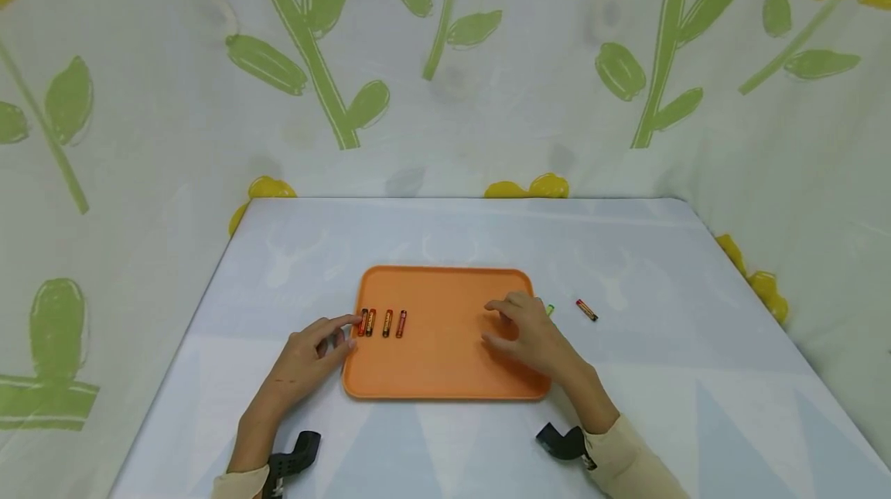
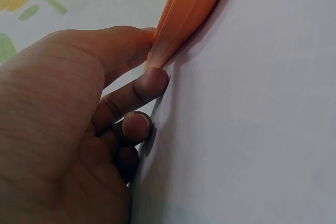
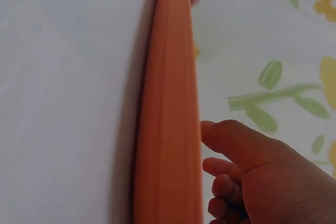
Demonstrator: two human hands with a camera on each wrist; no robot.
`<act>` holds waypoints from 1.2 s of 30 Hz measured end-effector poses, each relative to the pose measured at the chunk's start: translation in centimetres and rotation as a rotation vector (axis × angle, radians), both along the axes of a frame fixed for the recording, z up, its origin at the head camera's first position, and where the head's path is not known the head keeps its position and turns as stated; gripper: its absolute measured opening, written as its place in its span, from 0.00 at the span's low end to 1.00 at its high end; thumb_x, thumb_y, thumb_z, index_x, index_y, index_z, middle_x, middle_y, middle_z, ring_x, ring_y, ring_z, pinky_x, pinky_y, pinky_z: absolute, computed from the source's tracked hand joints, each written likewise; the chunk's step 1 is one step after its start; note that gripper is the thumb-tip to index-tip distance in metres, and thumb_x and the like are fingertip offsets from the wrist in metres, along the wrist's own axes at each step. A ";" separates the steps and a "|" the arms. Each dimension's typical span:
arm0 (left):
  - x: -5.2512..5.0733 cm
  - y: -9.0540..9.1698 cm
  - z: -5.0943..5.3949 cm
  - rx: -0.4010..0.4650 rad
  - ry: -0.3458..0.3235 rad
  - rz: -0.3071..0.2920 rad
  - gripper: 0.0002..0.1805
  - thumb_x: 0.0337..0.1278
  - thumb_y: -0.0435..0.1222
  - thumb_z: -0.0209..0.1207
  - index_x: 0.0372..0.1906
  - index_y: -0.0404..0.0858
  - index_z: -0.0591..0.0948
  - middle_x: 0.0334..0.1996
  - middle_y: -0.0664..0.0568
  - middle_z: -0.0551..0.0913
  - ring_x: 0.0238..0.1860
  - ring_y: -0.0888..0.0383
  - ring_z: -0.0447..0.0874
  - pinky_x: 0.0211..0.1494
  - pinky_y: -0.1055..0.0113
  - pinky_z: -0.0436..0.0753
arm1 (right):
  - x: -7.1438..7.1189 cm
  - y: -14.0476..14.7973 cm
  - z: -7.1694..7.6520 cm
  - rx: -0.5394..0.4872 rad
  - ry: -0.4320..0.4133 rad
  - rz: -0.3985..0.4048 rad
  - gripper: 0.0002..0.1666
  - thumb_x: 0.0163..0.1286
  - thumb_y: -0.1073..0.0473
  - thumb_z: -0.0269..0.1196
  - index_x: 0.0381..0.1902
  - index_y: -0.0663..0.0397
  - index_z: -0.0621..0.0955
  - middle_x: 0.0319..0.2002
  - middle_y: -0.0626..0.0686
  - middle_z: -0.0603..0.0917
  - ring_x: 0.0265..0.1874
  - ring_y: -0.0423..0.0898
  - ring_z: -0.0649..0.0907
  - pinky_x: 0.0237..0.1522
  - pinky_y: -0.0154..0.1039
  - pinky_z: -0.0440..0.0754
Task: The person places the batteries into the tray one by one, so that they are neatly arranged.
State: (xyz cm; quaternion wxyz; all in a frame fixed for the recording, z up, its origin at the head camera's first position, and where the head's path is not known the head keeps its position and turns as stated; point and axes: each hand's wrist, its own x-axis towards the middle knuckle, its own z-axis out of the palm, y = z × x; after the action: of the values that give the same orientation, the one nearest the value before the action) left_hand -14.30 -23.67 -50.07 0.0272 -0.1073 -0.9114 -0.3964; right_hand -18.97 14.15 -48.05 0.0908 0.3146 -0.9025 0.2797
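Observation:
An orange tray [image 1: 445,375] lies on the table, with several small red and black batteries [image 1: 387,323] standing in a row at its left side. My left hand [image 1: 306,360] is at the tray's left edge, its index fingertip by the leftmost battery [image 1: 364,322]. In the left wrist view the left thumb reaches the tray rim [image 2: 184,14], its tip partly hidden. Over the tray's right part hovers my right hand [image 1: 525,333], thumb and index finger apart with nothing between them. The right wrist view shows that hand [image 3: 262,177] behind the tray's near wall [image 3: 168,103].
Right of the tray, a red and black battery [image 1: 587,309] lies slantwise on the table [image 1: 626,251]. A small green object [image 1: 550,309] beside the tray is partly hidden by the right hand. Flower-patterned cloth [image 1: 487,120] hangs behind and beside the table.

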 end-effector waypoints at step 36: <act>0.1 0.0 0.1 -0.011 -0.008 0.008 0.19 0.66 0.42 0.64 0.60 0.51 0.82 0.31 0.60 0.75 0.26 0.62 0.66 0.30 0.67 0.67 | -1.1 9.2 -0.9 -0.029 0.071 -0.159 0.21 0.56 0.64 0.76 0.47 0.62 0.84 0.28 0.46 0.70 0.35 0.46 0.69 0.39 0.46 0.66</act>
State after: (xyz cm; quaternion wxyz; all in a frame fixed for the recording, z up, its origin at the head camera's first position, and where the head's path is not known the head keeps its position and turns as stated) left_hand -14.23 -23.63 -49.97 0.0246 -0.1023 -0.9141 -0.3917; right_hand -20.07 23.39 -48.98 0.1492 0.2505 -0.9166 0.2736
